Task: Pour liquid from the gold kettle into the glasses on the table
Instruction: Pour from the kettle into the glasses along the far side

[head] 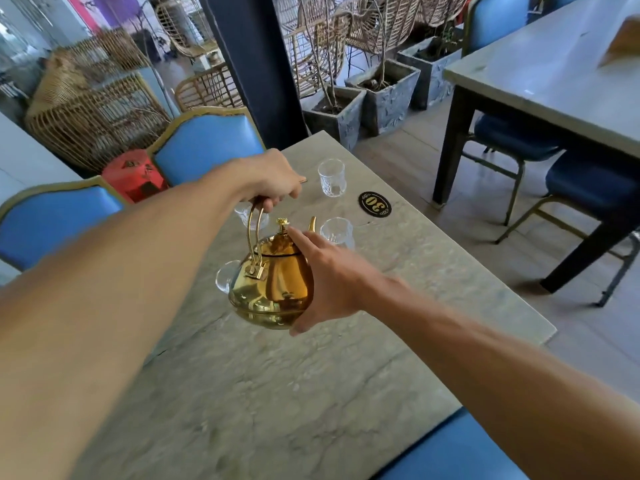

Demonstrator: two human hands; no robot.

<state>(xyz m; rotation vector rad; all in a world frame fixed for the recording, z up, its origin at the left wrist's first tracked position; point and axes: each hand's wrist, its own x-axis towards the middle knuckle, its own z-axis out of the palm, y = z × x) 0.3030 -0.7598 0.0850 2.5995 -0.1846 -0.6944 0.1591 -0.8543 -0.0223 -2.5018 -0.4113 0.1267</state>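
Observation:
The gold kettle (273,282) hangs above the stone table (277,393), held by its tall handle in my left hand (273,180). My right hand (332,282) lies flat against the kettle's right side, forefinger touching the lid by its knob and thumb under the base. The spout points away, toward a clear glass (337,232) just beyond it. A second glass (331,177) stands farther back. A third glass (251,216) is partly hidden behind the handle, and another (227,275) peeks out left of the kettle's body.
A black oval "30" plaque (374,203) lies right of the glasses. Blue chairs (207,143) line the table's left side and another (460,448) sits at the near edge. A second table (554,77) stands to the right, concrete planters (384,95) behind.

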